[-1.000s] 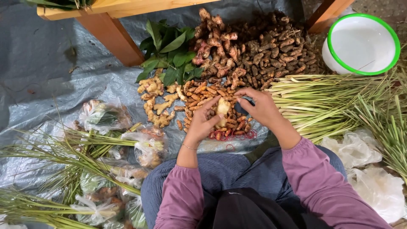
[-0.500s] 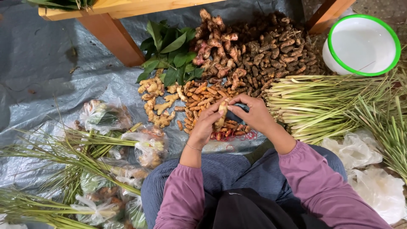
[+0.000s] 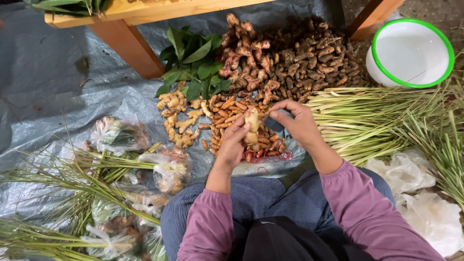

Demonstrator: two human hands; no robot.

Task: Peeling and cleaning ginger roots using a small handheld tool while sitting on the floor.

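Knees in blue trousers (image 3: 270,203) and purple sleeves (image 3: 357,203) fill the near edge. Just beyond them the left hand (image 3: 234,145) keeps a clenched grip on a pale piece of ginger (image 3: 251,126), held upright above a pile of small orange roots (image 3: 232,113) on the grey tarp (image 3: 58,87). The right hand (image 3: 297,123) sits just right of the ginger, fingertips pinched together near its top; whether they hold anything, I cannot tell. Red rubber bands (image 3: 270,157) lie under the hands. Left lie tied plastic bags (image 3: 118,135) among long grass stalks. Right lie lemongrass bundles (image 3: 367,121). Farther off sit green leaves (image 3: 193,63), knobbly pink and brown roots (image 3: 290,58), a white bowl with a green rim (image 3: 411,53), and a wooden worktop leg (image 3: 128,48).
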